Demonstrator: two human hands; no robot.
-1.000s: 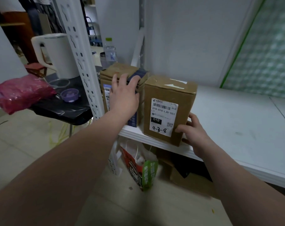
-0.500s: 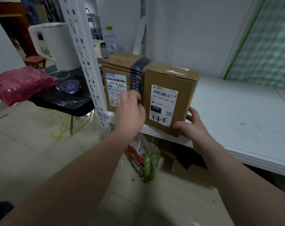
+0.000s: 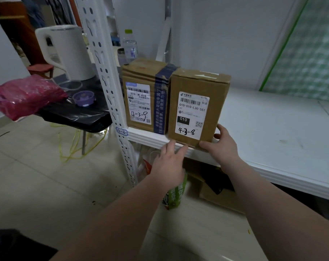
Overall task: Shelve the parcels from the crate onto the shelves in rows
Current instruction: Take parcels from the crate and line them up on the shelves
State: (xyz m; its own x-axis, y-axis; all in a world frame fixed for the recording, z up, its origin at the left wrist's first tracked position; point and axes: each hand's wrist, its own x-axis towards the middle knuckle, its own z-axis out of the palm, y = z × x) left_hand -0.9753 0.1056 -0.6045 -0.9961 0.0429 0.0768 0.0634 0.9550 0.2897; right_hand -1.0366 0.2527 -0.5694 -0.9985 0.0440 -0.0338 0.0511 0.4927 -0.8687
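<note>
My left hand (image 3: 169,162) dropped off parcel 4-3-9 (image 3: 141,98), now loose-fingered at shelf (image 3: 273,129) edge, 7 o'clock of parcel 4-3-8 (image 3: 193,110); right hand (image 3: 222,146) still grasping its lower-right corner.

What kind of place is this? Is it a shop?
Most likely a parcel storeroom or pickup point. The parcel marked 4-3-9 and the parcel marked 4-3-8 carry barcode shipping labels, they stand on a white metal shelf, and the shelf post wears a 4-3 tag.
</note>
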